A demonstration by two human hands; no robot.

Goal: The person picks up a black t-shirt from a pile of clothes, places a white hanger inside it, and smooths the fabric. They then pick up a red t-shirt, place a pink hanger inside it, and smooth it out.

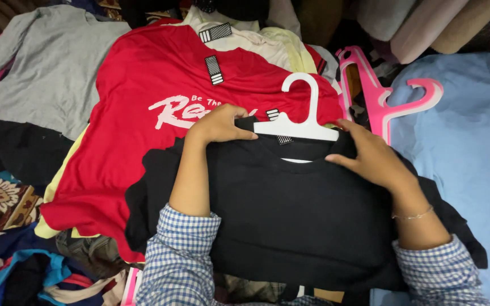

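the left hand (219, 124) pinches the collar of a black t-shirt (296, 221) at the left shoulder of a white hanger (299, 122), which sits in the neck opening. the right hand (372, 156) grips the collar's other side. the black shirt lies atop a red t-shirt (154, 96), with pink hangers (378, 99) just beside a light blue garment (466, 136)

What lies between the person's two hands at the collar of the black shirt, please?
In the head view, the white hanger sits between the left hand and right hand, its bar in the black shirt collar.
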